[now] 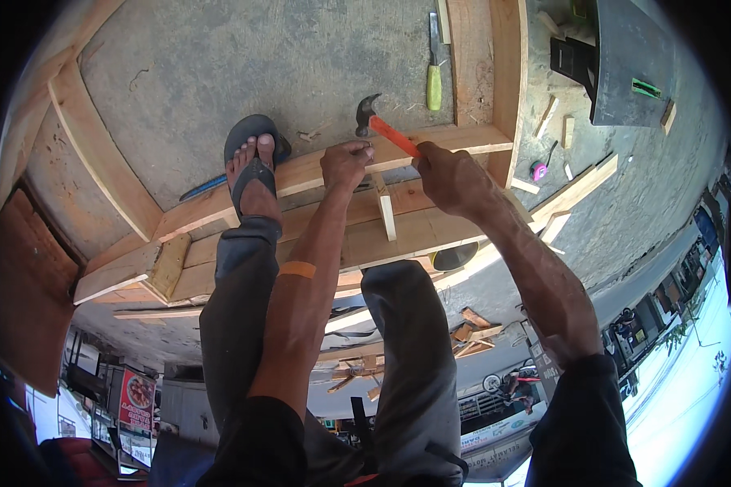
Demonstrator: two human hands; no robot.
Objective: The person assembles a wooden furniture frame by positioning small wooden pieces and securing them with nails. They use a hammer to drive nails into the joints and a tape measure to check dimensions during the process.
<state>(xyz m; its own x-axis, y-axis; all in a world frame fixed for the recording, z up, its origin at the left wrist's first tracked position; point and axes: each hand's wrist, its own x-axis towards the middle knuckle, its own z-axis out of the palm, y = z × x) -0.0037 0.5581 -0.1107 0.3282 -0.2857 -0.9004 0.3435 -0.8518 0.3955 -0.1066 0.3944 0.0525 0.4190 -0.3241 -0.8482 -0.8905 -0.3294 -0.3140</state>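
Note:
My right hand (456, 180) is closed around the orange handle of a claw hammer (394, 136). The dark hammer head hangs just beyond the top edge of a long wooden beam (300, 172), over the concrete. My left hand (346, 165) rests at that beam with its fingers pinched together, a short way left of the hammer. Whatever lies between those fingertips is too small to make out. A short wooden crosspiece (383, 207) joins the beam to a second board (414, 235) between my two hands.
My sandalled foot (256, 162) presses on the beam at left, near a blue strip-like tool (203, 188). A green-handled chisel (434, 85) lies beyond the beam. Rightward are a pink tape measure (538, 170), wood offcuts (547, 116) and a dark panel (625, 65).

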